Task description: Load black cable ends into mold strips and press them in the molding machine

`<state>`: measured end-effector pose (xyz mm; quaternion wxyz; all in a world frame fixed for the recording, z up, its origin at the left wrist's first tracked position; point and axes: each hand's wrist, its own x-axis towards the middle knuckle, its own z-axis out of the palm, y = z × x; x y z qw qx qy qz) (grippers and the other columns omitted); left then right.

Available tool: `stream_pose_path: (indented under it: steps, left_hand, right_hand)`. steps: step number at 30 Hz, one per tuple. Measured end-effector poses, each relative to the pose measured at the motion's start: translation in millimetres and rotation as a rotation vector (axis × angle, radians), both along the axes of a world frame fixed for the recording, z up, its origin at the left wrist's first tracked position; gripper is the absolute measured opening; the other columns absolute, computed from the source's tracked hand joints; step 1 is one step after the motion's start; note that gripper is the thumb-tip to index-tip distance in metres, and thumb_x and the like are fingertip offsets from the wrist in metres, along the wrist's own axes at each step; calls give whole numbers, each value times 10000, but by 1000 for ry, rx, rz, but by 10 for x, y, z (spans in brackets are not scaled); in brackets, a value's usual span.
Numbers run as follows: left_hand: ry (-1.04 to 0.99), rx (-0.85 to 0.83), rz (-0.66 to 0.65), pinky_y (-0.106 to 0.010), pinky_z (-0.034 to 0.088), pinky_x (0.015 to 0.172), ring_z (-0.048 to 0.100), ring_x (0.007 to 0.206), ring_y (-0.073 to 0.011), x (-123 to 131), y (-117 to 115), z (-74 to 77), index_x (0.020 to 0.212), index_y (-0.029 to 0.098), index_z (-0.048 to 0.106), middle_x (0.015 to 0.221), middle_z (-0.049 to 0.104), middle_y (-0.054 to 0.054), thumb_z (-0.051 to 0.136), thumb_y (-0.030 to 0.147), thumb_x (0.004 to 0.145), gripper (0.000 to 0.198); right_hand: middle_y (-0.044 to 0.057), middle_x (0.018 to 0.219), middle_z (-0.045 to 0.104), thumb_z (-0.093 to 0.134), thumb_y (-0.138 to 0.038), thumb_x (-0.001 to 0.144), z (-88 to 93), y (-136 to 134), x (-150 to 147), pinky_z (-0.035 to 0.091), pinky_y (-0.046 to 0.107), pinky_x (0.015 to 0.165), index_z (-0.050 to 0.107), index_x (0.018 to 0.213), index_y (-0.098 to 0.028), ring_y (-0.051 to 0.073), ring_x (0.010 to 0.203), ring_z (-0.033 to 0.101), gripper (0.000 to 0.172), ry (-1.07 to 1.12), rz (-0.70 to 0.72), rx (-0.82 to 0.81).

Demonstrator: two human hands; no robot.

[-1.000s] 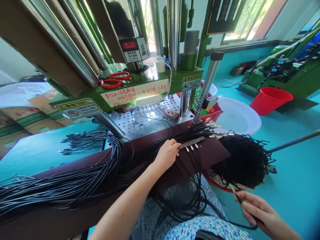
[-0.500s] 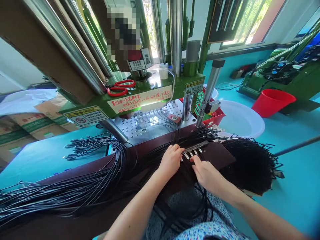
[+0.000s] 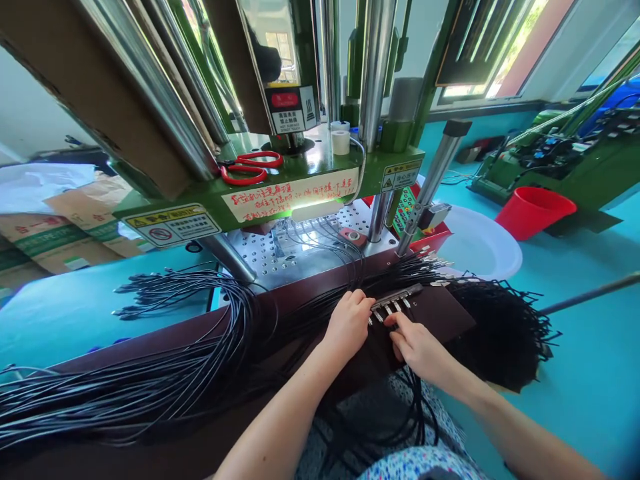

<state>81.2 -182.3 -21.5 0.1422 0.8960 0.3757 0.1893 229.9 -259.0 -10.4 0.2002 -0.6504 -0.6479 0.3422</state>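
A narrow metal bar lies on a dark board, with several silver cable plugs in a row along its near side. My left hand is closed over the bar's left end, its fingertips hidden behind the knuckles. Just right of it, my right hand pinches a cable close behind one plug; the fingers cover most of that cable. Black cables hang below the board over my lap.
A green press with a perforated metal bed stands ahead, red scissors on its crosspiece. Bundled black cables cover the bench at left. Right are a dense cable bundle, a white tub and a red bucket.
The camera view has shifted slightly, so the press shows a little further right. Both hands stay at the bar, with the right fingers moved only slightly among the plugs.
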Motion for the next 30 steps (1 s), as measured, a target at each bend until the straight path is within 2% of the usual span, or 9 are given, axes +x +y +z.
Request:
stream_pose_path:
  steps: [8, 13, 19, 26, 30]
  left_hand:
    - [-7, 8, 10, -313, 453, 787, 483, 835, -181, 3, -4, -6, 1014, 138, 591, 899, 564, -58, 436, 75, 807, 266]
    - [-31, -16, 3, -308, 452, 802, 491, 855, -175, 6, 3, -13, 998, 133, 594, 912, 568, -60, 439, 73, 802, 257]
    - [-49, -39, 13, -320, 455, 809, 499, 865, -173, 6, 9, -12, 988, 154, 591, 911, 571, -56, 431, 76, 798, 260]
    - [-61, -35, -9, -330, 451, 812, 497, 869, -178, 9, 8, -42, 969, 159, 585, 906, 566, -60, 423, 80, 797, 249]
    - [-75, -71, -12, -348, 443, 839, 501, 904, -185, -7, -25, 33, 997, 158, 566, 948, 549, -72, 415, 79, 791, 267]
  right_hand:
    - [-21, 540, 522, 313, -153, 838, 5, 11, -16, 349, 253, 548, 431, 934, -175, 168, 538, 533, 154, -11, -27, 6]
    - [36, 662, 583, 338, -116, 836, -18, 20, -96, 346, 249, 569, 417, 915, -161, 186, 619, 587, 120, -237, -31, 52]
    - [84, 741, 652, 354, -110, 861, 9, 64, -192, 342, 259, 582, 440, 993, -134, 235, 732, 637, 160, -513, 17, 51]
    - [81, 722, 665, 338, -107, 870, 11, 73, -199, 321, 261, 532, 456, 974, -134, 237, 687, 645, 160, -612, 80, 81]
    - [89, 718, 662, 352, -150, 881, 73, 78, -174, 315, 267, 515, 476, 972, -132, 248, 673, 641, 155, -652, 126, 97]
